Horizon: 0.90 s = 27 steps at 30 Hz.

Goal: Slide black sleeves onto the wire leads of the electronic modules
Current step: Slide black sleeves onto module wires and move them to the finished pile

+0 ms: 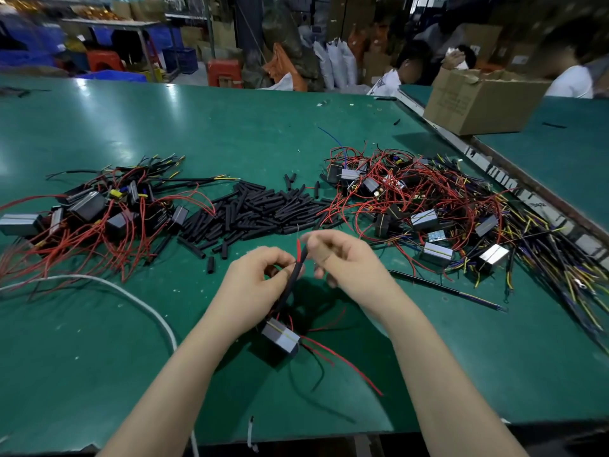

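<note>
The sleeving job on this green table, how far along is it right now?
Looks done: the left pile of modules, several leads there already in black tubing. In hand: the left hand and right hand hold a black sleeve partway along the red lead of one module. Left: the bigger right pile with bare red wires, and a heap of loose sleeves. Probably well under half done.
</note>
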{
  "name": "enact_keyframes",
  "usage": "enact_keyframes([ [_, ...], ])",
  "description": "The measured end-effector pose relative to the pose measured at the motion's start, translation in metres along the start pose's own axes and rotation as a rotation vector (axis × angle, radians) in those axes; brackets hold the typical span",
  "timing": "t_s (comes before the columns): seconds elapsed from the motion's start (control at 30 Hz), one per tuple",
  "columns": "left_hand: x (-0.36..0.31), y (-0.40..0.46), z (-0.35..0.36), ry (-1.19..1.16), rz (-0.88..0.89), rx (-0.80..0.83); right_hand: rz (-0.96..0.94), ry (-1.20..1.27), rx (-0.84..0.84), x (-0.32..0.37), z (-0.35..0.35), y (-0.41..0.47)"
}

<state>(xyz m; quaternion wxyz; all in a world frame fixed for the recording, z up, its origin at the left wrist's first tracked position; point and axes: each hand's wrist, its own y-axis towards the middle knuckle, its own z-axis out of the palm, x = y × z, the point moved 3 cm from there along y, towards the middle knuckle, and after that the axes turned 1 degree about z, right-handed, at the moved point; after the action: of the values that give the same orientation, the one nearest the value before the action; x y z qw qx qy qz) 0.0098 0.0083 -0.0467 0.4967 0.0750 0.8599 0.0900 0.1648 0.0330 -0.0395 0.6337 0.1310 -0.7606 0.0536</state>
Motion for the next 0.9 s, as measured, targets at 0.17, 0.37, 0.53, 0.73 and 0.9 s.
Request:
enact_keyframes([
  [0.17, -0.006, -0.001, -0.002, -0.039, -0.006, -0.108, -0.076, -0.036, -0.107, 0.002, -0.004, 0.000],
  [0.37, 0.002, -0.025, 0.006, 0.203, 0.044, 0.063, -0.172, 0.029, -0.267, 0.002, -0.011, 0.002],
  [0.53, 0.006, -0.021, 0.001, 0.035, -0.055, -0.017, -0.183, 0.024, -0.260, 0.000, -0.008, 0.001],
  [0.73, 0.016, -0.022, -0.002, -0.101, -0.103, 0.009, -0.081, -0.172, -0.143, -0.009, 0.000, 0.002],
  [0.9, 0.021, -0.023, -0.002, -0.150, -0.112, 0.035, 0.068, 0.141, -0.184, -0.012, -0.006, 0.003],
])
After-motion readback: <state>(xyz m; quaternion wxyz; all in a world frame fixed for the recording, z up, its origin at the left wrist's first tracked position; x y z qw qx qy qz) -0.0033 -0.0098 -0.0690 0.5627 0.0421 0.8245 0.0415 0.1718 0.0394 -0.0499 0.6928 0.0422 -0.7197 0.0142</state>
